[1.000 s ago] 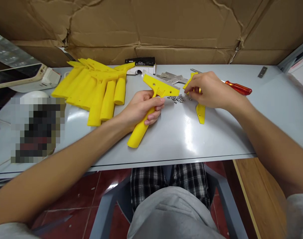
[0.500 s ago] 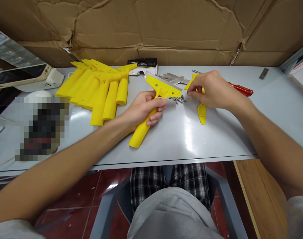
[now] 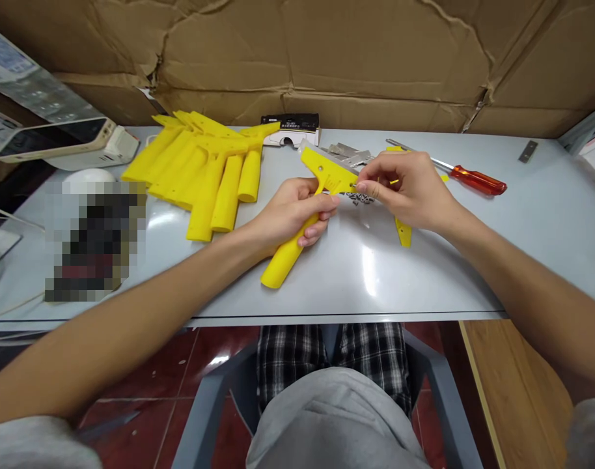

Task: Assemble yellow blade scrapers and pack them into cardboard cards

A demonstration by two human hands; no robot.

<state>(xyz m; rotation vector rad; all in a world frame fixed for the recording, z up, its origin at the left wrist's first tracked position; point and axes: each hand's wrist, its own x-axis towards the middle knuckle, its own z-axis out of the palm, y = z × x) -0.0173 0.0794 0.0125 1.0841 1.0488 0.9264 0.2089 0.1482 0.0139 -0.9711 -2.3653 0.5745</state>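
A yellow scraper is gripped around its handle by my left hand, tilted with its wide head up and a metal blade along the top edge. My right hand pinches a small screw at the hole near the right end of that head. Loose screws lie in a little pile just behind the scraper, partly covered by my right fingers. Yellow plastic head pieces rest under and behind my right hand, mostly hidden by it.
Several yellow scraper handles are heaped at the left. Metal blades lie behind the screws, near a black-and-white box. A red-handled screwdriver is at the right, and a single blade lies farther right. A phone leans at far left.
My right hand has moved from above the screw pile to the right end of the scraper head, with a screw at its fingertips. My left hand keeps its hold. The view has shifted slightly.
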